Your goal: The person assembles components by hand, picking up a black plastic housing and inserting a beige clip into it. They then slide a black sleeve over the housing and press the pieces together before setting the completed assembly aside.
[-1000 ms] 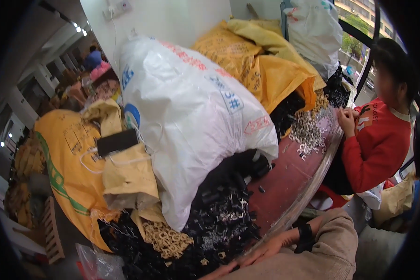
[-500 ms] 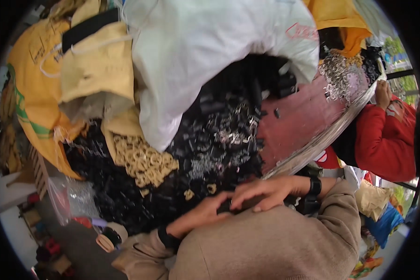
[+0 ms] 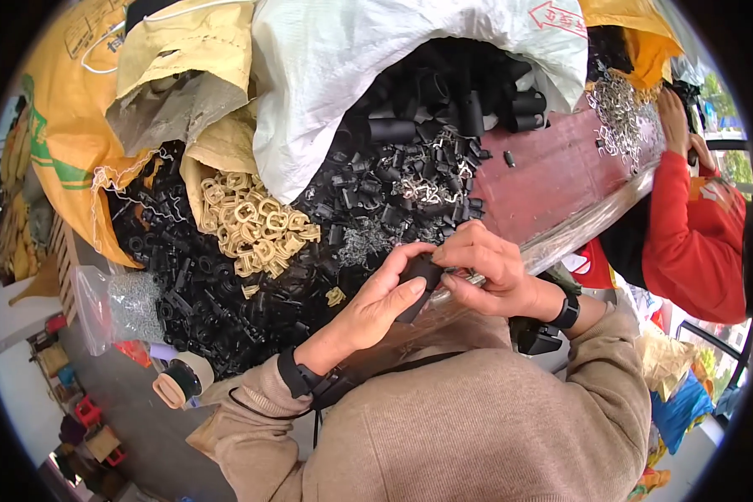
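The left hand [image 3: 361, 320] has its thumb and fingers closed around a black part [image 3: 427, 269], which sits tilted between the two hands. The right hand [image 3: 495, 274] is curled at the part's right edge, thumb and fingertips drawn close together (whether they pinch the part or some small piece, I cannot tell). Just beyond the grip lie metal clips [image 3: 431, 186] among black pieces; to its left, beige rings [image 3: 263, 222] spill out above a black heap [image 3: 217, 314]. A white sack [image 3: 326, 92] gapes farther beyond. Right of the grip, past bare red tabletop [image 3: 531, 180], a co-worker's hand [image 3: 672, 121] is near more clips [image 3: 617, 125].
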Demonstrator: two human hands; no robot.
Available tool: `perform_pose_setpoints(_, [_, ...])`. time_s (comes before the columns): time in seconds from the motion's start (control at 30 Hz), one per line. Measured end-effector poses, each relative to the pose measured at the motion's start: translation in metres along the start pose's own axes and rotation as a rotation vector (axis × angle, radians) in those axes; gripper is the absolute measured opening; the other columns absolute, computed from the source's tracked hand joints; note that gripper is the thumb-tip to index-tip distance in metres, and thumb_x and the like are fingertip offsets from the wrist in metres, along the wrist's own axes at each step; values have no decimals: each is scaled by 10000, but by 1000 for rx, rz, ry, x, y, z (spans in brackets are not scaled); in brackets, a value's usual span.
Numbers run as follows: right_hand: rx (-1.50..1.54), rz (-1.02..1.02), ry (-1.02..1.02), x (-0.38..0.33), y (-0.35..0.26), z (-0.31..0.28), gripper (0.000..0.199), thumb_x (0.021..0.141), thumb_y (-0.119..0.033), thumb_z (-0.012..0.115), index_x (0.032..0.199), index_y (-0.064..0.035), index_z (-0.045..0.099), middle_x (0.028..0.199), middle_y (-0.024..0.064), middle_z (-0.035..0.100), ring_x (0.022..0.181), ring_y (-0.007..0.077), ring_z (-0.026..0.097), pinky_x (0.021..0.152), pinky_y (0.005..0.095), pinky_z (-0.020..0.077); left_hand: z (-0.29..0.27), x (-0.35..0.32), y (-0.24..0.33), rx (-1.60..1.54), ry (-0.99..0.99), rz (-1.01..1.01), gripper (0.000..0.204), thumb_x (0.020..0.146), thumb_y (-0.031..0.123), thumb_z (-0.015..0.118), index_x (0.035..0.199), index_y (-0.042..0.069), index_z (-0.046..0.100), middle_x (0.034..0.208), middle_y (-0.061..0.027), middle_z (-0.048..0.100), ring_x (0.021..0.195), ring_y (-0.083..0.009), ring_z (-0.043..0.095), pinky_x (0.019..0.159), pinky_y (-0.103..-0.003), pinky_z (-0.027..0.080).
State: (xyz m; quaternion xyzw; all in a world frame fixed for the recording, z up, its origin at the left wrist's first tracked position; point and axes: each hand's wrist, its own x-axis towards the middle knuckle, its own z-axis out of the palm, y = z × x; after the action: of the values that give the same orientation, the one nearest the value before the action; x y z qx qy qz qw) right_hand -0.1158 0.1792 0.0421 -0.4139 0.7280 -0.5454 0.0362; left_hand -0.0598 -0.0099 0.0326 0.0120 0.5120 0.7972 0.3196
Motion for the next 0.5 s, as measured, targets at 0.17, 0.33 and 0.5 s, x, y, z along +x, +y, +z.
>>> perform_pose_setpoints(0.17, [-136,-47,88,1,-8,6,222,689,16,595,907,13,554,816,94,548,670,202,512,584,299,410,3,0,-10,-14,60,86,499,853,262,507,1239,33,287,1042,-59,461,911,-132,496,814,-266,407])
perform_pose_setpoints(0.33, [25,33,50,9,-6,5,172,694,-7,598,865,-2,575,758,75,551,654,200,518,602,295,409,7,-6,-12,-202,86,24,531,827,227,552,1245,38,284,1072,-71,461,968,-162,498,859,-308,410])
perform_pose_setpoints(0.5, [148,103,53,14,-6,4,132,702,-25,596,831,-5,579,738,72,559,652,210,538,625,286,415,7,-8,-6,-205,76,98,495,832,190,547,1234,44,296,1084,-64,462,995,-131,472,867,-264,373])
